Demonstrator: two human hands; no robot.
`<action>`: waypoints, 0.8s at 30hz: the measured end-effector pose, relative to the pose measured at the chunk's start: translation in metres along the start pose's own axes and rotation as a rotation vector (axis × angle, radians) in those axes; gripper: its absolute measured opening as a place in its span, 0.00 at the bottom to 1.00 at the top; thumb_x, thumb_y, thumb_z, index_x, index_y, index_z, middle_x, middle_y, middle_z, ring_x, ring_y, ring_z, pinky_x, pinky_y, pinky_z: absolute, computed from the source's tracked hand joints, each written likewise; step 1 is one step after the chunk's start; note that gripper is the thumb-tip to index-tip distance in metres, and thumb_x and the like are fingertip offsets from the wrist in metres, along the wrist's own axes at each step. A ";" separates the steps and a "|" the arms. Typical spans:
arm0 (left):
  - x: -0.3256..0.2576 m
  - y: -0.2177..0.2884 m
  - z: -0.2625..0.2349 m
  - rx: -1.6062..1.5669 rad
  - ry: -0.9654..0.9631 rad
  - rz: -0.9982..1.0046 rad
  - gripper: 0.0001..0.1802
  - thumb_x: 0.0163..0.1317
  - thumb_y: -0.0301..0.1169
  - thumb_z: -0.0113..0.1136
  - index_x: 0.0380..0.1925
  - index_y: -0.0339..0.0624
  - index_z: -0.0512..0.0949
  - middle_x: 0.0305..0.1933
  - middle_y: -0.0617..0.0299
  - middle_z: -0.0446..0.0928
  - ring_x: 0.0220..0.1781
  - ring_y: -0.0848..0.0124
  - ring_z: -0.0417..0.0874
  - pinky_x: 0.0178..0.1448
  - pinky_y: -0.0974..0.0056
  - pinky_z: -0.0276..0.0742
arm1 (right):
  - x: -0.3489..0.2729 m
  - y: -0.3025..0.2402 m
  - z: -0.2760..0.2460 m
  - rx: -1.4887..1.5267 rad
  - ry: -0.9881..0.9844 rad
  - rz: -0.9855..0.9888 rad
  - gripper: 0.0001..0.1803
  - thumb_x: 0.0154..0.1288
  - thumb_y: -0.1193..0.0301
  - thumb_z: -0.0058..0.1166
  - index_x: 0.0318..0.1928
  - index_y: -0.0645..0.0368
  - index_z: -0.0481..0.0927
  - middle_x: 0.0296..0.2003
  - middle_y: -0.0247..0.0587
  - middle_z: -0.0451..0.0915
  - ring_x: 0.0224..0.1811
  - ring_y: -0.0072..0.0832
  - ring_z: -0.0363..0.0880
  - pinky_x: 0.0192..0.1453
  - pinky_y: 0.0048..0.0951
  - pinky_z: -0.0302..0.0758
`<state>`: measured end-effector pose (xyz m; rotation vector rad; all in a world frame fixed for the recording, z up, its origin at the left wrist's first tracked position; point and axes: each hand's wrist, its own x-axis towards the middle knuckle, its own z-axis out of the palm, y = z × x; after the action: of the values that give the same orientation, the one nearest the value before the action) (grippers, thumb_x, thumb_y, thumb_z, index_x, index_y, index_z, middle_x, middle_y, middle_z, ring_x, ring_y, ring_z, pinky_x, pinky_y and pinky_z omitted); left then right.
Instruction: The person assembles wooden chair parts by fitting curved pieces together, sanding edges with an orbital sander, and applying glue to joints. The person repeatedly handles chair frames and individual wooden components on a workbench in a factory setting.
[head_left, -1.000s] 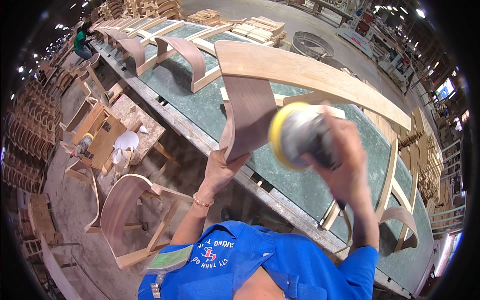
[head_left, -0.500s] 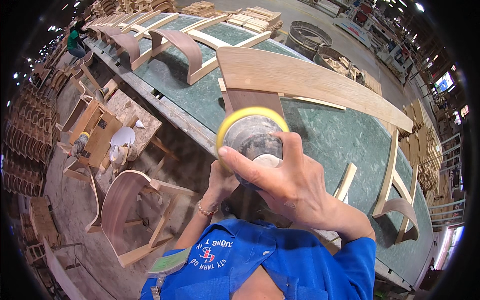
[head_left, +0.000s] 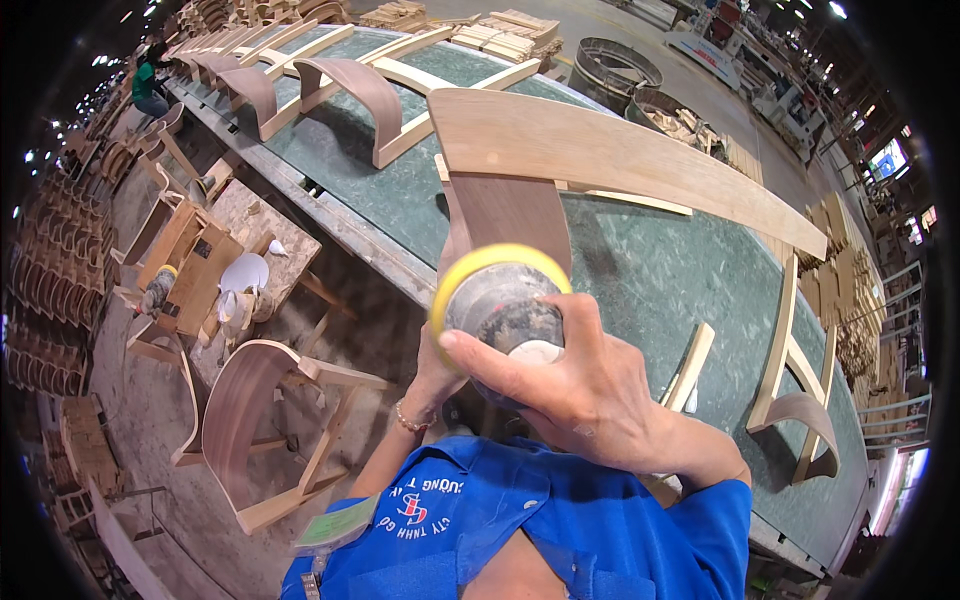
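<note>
My right hand (head_left: 590, 385) is wrapped over the top of a round sander (head_left: 505, 318) with a yellow-rimmed pad. The sander lies over the near part of a curved brown wooden panel (head_left: 508, 215) and hides its near end. My left hand (head_left: 437, 372), with a beaded bracelet at the wrist, is closed at the panel's near left edge. Its fingertips are hidden behind the sander. Across the panel's far end runs a long, pale curved wooden board (head_left: 610, 160).
The long green-topped table (head_left: 640, 290) carries several chair frames (head_left: 350, 95). A curved-back chair frame (head_left: 245, 430) stands on the left, near a low bench (head_left: 285, 230) with a wooden box (head_left: 195, 265). Round bins (head_left: 617, 75) stand beyond the table. A person in green (head_left: 148, 80) is far left.
The sander and my right hand have come down the panel toward me, uncovering more of its brown surface. My left hand stays nearly in place.
</note>
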<state>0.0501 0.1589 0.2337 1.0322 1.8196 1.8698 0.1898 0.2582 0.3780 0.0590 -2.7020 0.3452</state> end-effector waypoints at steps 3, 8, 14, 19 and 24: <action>0.000 0.002 0.002 -0.003 0.005 0.001 0.12 0.58 0.32 0.64 0.39 0.37 0.82 0.30 0.54 0.84 0.37 0.69 0.87 0.40 0.64 0.78 | 0.016 0.004 -0.005 0.005 0.048 0.008 0.37 0.53 0.72 0.58 0.65 0.28 0.69 0.38 0.50 0.62 0.21 0.34 0.74 0.21 0.32 0.77; -0.002 0.005 0.006 -0.009 0.011 -0.015 0.12 0.58 0.32 0.65 0.39 0.37 0.82 0.31 0.53 0.84 0.37 0.69 0.87 0.40 0.64 0.78 | 0.036 0.005 -0.011 0.005 0.044 0.041 0.41 0.47 0.75 0.63 0.63 0.27 0.71 0.39 0.50 0.63 0.31 0.40 0.76 0.27 0.36 0.80; 0.001 0.000 0.006 -0.011 -0.007 0.043 0.13 0.57 0.31 0.65 0.40 0.36 0.81 0.31 0.52 0.84 0.38 0.66 0.87 0.41 0.64 0.78 | 0.035 0.008 -0.008 -0.007 0.057 -0.003 0.38 0.52 0.73 0.59 0.64 0.27 0.70 0.38 0.50 0.63 0.26 0.37 0.75 0.24 0.33 0.78; 0.005 -0.002 0.005 -0.023 -0.037 0.016 0.13 0.57 0.30 0.65 0.40 0.36 0.81 0.31 0.52 0.84 0.38 0.66 0.87 0.41 0.64 0.78 | 0.005 0.012 -0.001 -0.066 0.067 0.020 0.35 0.56 0.72 0.57 0.65 0.28 0.70 0.39 0.50 0.64 0.25 0.36 0.75 0.23 0.32 0.77; 0.012 -0.009 -0.005 0.055 -0.104 -0.086 0.13 0.57 0.30 0.65 0.41 0.35 0.81 0.31 0.51 0.84 0.36 0.68 0.87 0.40 0.65 0.78 | -0.039 0.021 0.005 -0.006 0.091 0.130 0.38 0.51 0.73 0.63 0.64 0.29 0.71 0.46 0.55 0.67 0.37 0.45 0.81 0.34 0.38 0.82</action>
<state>0.0358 0.1645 0.2283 1.0328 1.8340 1.6938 0.2215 0.2771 0.3531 -0.1313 -2.6225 0.3697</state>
